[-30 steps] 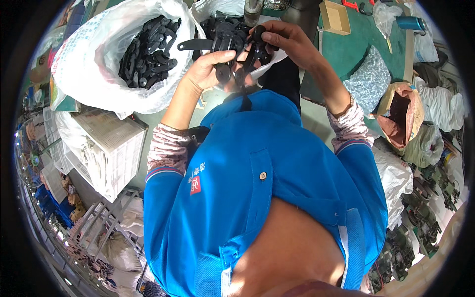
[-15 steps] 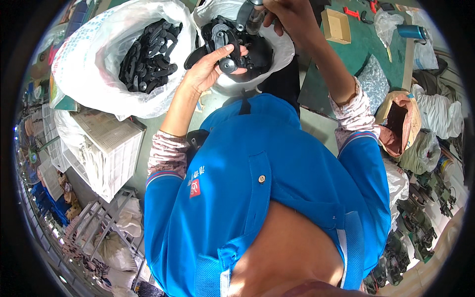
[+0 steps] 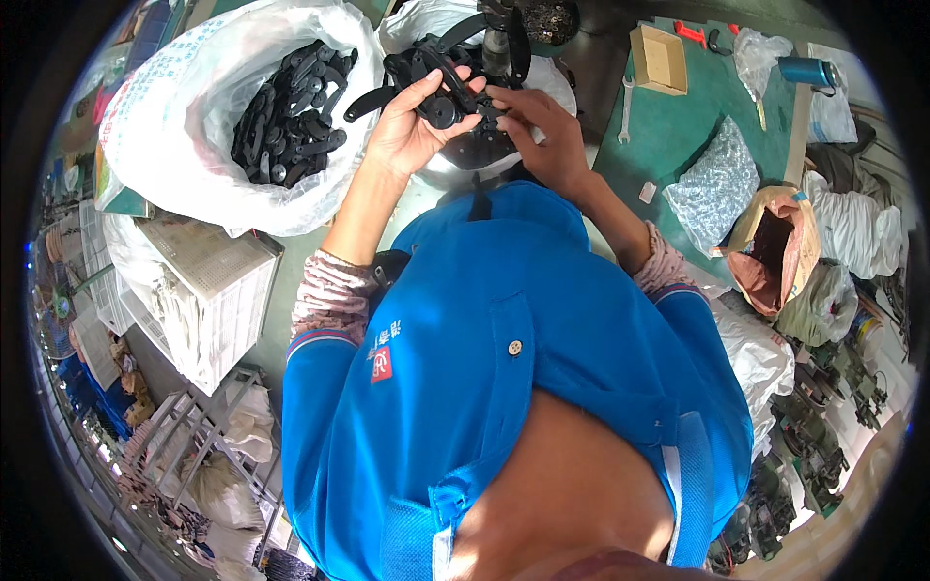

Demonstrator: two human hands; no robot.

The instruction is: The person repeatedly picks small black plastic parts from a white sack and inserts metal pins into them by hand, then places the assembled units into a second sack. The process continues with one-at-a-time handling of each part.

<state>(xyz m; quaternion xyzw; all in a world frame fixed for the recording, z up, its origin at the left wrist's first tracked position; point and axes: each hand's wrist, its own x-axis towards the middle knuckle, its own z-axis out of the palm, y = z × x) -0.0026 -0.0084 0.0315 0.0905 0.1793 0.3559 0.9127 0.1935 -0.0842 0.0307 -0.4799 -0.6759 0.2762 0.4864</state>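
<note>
The person's left hand (image 3: 400, 142) curls its fingers around a bunch of black parts (image 3: 443, 112), held above an open white bag (image 3: 557, 85) just in front of the body, while the right hand (image 3: 550, 138) meets the bunch's right side, its fingertips narrowly spaced, though from here I cannot tell whether they grip a piece. Just beyond the hands stands a metal post (image 3: 496, 53); to the left a large white sack (image 3: 170, 140) holds more black pieces (image 3: 291, 116), and to the right a wrench (image 3: 626, 114) lies on the green bench (image 3: 605, 174) near a cardboard box (image 3: 659, 60).
</note>
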